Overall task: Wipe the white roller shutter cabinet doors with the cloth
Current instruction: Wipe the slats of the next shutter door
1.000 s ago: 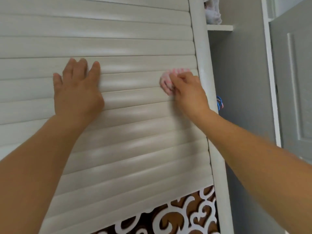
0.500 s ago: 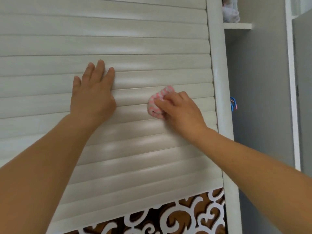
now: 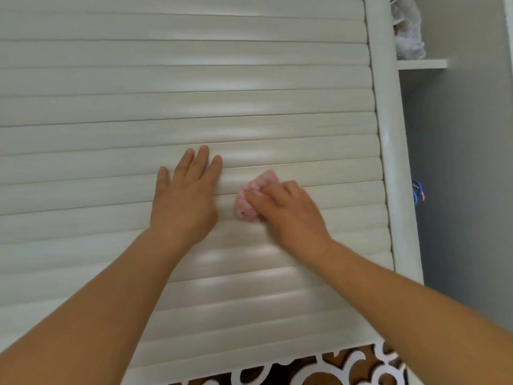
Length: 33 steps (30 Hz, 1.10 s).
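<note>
The white roller shutter door [image 3: 166,101] fills most of the view, its slats running across. My left hand [image 3: 186,195] lies flat on the slats with straight fingers pointing up. Just to its right, my right hand [image 3: 288,215] grips a bunched pink-and-white cloth [image 3: 252,198] and presses it against the shutter. Only the cloth's left part shows beyond my fingers.
A white upright frame post [image 3: 388,151] borders the shutter on the right. Beyond it is a grey wall with a small white shelf [image 3: 422,63] holding a bundle of fabric, and a blue item [image 3: 417,191] hangs lower down. White scrollwork over brown [image 3: 319,368] runs below the shutter.
My right hand has swept the cloth leftward and down across the slats, from beside the frame post to close by my left hand. My left hand stays flat on the shutter.
</note>
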### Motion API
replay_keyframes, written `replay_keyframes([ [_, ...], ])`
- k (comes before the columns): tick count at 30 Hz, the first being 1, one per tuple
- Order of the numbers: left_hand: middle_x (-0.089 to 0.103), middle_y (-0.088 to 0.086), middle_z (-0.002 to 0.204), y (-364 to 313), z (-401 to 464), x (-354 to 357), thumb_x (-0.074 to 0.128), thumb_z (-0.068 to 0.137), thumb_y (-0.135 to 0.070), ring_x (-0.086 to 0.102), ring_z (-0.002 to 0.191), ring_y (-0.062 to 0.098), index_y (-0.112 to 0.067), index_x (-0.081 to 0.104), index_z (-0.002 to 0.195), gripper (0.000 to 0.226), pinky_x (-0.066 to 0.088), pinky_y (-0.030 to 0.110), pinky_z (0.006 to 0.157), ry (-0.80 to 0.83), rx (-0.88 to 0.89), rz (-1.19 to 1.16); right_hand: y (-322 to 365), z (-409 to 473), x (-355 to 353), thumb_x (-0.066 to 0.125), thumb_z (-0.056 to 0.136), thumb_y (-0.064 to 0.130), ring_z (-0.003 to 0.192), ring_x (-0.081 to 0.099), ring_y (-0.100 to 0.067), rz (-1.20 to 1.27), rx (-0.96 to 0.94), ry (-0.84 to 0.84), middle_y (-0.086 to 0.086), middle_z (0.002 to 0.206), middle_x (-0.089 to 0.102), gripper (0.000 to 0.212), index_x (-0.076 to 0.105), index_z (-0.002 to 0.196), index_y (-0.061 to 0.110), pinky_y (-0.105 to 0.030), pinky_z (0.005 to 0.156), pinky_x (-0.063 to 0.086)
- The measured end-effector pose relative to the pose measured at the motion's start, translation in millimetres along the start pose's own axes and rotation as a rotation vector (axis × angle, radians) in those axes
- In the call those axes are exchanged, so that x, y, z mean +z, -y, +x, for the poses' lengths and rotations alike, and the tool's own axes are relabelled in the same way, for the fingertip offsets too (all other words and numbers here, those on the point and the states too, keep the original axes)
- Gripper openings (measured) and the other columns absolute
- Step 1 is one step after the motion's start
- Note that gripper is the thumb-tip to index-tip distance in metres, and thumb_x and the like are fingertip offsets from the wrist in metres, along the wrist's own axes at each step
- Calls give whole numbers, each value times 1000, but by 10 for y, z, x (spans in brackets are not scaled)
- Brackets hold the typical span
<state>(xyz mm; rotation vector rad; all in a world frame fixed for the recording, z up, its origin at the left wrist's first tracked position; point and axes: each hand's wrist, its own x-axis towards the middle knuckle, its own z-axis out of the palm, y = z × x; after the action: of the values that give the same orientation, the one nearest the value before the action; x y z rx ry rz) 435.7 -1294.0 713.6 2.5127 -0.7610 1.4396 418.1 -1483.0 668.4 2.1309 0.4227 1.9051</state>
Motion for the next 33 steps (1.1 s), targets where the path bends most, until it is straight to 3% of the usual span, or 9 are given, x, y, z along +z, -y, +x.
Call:
replay_keyframes([
  [4, 0, -7, 157, 143, -64, -113, 39, 88, -6, -2, 144, 12, -28, 14, 148, 69, -1, 52, 113, -1, 34, 54, -363, 686, -152, 42, 96, 41, 91, 29, -4, 156, 488, -101, 11, 111, 52, 28, 59, 115, 31, -35, 87, 42],
  [6, 1, -7, 157, 226, -104, -138, 39, 88, -6, -1, 144, 12, -29, 16, 147, 68, -4, 54, 112, -11, 22, 61, -351, 835, -135, 37, 98, 43, 93, 31, 4, 133, 570, -146, 9, 110, 49, 30, 58, 114, 28, -36, 92, 38],
  [9, -4, -9, 157, 315, -151, -133, 39, 88, -7, -4, 144, 11, -33, 14, 147, 69, -5, 56, 111, 5, 15, 93, 4, 659, -90, 42, 95, 25, 106, 40, -21, 143, 458, -80, -5, 119, 51, 33, 58, 124, 23, -36, 90, 39],
  [12, -4, -7, 157, 350, -191, -85, 38, 88, -7, -5, 144, 11, -32, 16, 147, 67, -7, 56, 110, -8, 22, 88, 342, 212, 107, 61, 75, 6, 89, 36, -23, -4, 251, -77, -12, 116, 57, 47, 64, 121, 17, -29, 68, 43],
  [16, -4, -4, 158, 392, -277, -37, 37, 88, -6, -6, 144, 13, -30, 13, 148, 69, -9, 56, 110, -24, 38, 59, 682, -422, 217, 41, 74, 5, 86, 41, -23, 40, 54, -12, -4, 110, 44, 53, 61, 122, 16, -33, 67, 45],
  [19, -2, -3, 158, 462, -319, -4, 38, 88, -8, -3, 144, 13, -29, 13, 148, 69, -6, 56, 110, -36, 85, 75, 609, -476, 90, 46, 76, 13, 85, 43, -23, 25, -65, 77, -2, 102, 52, 44, 61, 117, 21, -32, 65, 44],
  [24, 47, 12, 140, 726, -306, 109, 53, 69, 9, 44, 130, 27, -13, 53, 129, 64, 17, 67, 102, -235, 130, 15, 273, 134, -59, 51, 88, 11, 93, 46, -36, 30, 578, -179, -10, 105, 63, 30, 67, 112, 18, -43, 75, 48],
  [26, 53, 13, 134, 821, -296, 140, 52, 66, 11, 50, 124, 28, -11, 57, 124, 63, 20, 67, 100, -281, 130, 1, 425, 217, 34, 56, 87, 3, 97, 39, -30, 57, 706, -195, -13, 106, 61, 30, 66, 113, 14, -39, 77, 46],
  [33, 57, 11, 129, 1058, -360, 194, 26, 69, -6, 55, 119, 25, -9, 61, 117, 60, 21, 60, 101, -303, 166, 4, 911, 70, 135, 44, 84, 17, 83, 44, -27, -56, 240, -63, -5, 94, 62, 34, 66, 110, 19, -34, 63, 50],
])
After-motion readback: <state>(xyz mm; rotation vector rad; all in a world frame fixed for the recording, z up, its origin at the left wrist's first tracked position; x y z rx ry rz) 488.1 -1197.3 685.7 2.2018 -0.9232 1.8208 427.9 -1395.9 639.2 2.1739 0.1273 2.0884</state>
